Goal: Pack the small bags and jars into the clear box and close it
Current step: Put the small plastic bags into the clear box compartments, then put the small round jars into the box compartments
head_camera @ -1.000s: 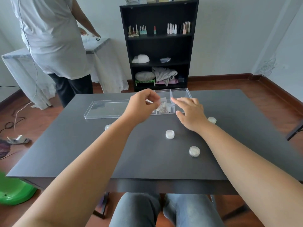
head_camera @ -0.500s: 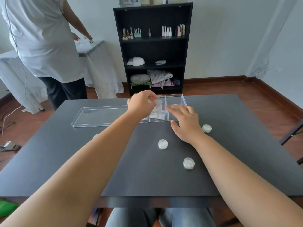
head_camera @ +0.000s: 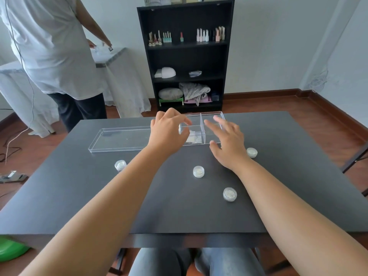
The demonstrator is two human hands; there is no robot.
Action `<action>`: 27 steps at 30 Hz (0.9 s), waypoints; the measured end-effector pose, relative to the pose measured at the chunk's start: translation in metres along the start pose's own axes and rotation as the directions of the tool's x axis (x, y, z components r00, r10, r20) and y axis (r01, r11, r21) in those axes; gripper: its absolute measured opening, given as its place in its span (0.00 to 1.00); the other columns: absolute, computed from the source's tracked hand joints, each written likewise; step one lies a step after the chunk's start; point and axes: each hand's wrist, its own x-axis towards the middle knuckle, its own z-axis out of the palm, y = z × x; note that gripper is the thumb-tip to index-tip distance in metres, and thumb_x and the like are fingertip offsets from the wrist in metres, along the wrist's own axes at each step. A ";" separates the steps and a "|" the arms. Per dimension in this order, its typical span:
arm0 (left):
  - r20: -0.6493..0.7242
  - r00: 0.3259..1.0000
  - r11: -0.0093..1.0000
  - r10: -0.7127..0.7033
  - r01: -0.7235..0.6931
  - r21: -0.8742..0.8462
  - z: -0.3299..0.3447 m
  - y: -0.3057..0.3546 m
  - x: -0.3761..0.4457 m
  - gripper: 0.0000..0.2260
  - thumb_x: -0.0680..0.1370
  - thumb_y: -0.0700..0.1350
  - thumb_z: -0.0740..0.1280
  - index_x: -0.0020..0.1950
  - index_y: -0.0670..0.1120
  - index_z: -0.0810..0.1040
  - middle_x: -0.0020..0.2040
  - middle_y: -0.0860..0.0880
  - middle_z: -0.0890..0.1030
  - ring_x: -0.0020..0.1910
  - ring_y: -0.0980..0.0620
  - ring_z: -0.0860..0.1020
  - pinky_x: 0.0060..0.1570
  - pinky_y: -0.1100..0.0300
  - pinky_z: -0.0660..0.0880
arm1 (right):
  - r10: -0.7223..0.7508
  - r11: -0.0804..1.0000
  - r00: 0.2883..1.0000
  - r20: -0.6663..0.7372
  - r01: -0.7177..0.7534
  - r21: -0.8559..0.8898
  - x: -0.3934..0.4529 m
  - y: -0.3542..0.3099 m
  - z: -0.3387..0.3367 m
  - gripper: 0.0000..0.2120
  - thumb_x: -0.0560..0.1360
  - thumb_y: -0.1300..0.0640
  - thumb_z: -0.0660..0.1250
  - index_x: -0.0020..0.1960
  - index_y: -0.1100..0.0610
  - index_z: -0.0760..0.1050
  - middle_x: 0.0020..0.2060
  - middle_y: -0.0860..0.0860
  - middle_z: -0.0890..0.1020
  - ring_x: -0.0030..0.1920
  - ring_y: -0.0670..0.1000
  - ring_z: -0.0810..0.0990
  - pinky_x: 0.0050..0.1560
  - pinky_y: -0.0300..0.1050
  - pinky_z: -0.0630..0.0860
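The clear box [head_camera: 211, 118] sits at the far middle of the dark table [head_camera: 79, 196], divided into compartments. Small bags [head_camera: 194, 138] lie in its left compartment. Its clear lid [head_camera: 119, 138] lies flat to the left of it. My left hand [head_camera: 169, 130] hovers over the box's left side with fingers apart and nothing in it. My right hand [head_camera: 229, 142] rests at the box's right front with fingers spread. Several small round jars stand on the table: one at the left [head_camera: 120, 165], one in the middle [head_camera: 198, 171], one nearer me [head_camera: 230, 194], one beside my right hand [head_camera: 251, 152].
A person in a white shirt [head_camera: 49, 46] stands at the far left beside a cloth-covered table [head_camera: 111, 56]. A black shelf unit [head_camera: 187, 56] with nail polish bottles stands behind the table. A green object [head_camera: 10, 250] lies on the floor at the lower left.
My left hand carried a small bag to the box and let it go into the left compartment; the hand is now open. The camera tilted down slightly.
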 end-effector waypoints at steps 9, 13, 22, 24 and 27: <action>0.437 0.867 0.942 0.238 -0.096 -0.322 -0.001 0.010 -0.073 0.13 0.74 0.54 0.70 0.58 0.56 0.81 0.54 0.55 0.74 0.50 0.55 0.77 0.53 0.60 0.73 | 0.425 0.902 0.896 -0.125 -0.431 -0.027 -0.029 0.033 -0.041 0.14 0.73 0.59 0.62 0.56 0.48 0.79 0.56 0.53 0.77 0.58 0.59 0.71 0.58 0.53 0.68; 0.493 0.839 0.951 0.231 -0.086 -0.299 -0.002 0.014 -0.070 0.12 0.73 0.48 0.71 0.56 0.55 0.82 0.51 0.56 0.76 0.47 0.59 0.77 0.51 0.62 0.74 | 0.470 0.881 0.880 -0.066 -0.472 -0.031 -0.053 0.035 -0.046 0.11 0.73 0.58 0.63 0.50 0.50 0.81 0.50 0.51 0.76 0.53 0.58 0.73 0.51 0.50 0.73; 0.312 0.933 0.950 0.177 -0.080 -0.302 -0.006 0.034 -0.001 0.09 0.74 0.48 0.70 0.54 0.56 0.79 0.50 0.57 0.78 0.39 0.62 0.79 0.35 0.74 0.69 | 0.420 0.904 0.905 -0.067 -0.412 0.113 -0.055 0.034 -0.040 0.14 0.72 0.62 0.66 0.57 0.53 0.79 0.49 0.52 0.76 0.50 0.55 0.76 0.45 0.42 0.68; 0.304 0.939 0.958 0.163 -0.076 -0.278 0.001 0.039 0.021 0.09 0.74 0.48 0.70 0.53 0.55 0.79 0.51 0.56 0.77 0.39 0.60 0.78 0.35 0.71 0.69 | 0.418 0.903 0.904 -0.084 -0.404 0.148 -0.053 0.031 -0.039 0.15 0.71 0.62 0.66 0.57 0.54 0.79 0.49 0.53 0.77 0.48 0.52 0.75 0.45 0.42 0.67; 0.285 0.950 0.978 0.129 -0.075 -0.194 0.017 0.044 0.048 0.09 0.73 0.47 0.69 0.53 0.54 0.80 0.51 0.55 0.78 0.43 0.56 0.77 0.44 0.60 0.74 | 0.414 0.901 0.905 -0.101 -0.392 0.186 -0.054 0.028 -0.039 0.14 0.70 0.64 0.65 0.55 0.55 0.79 0.48 0.53 0.77 0.45 0.51 0.75 0.44 0.40 0.66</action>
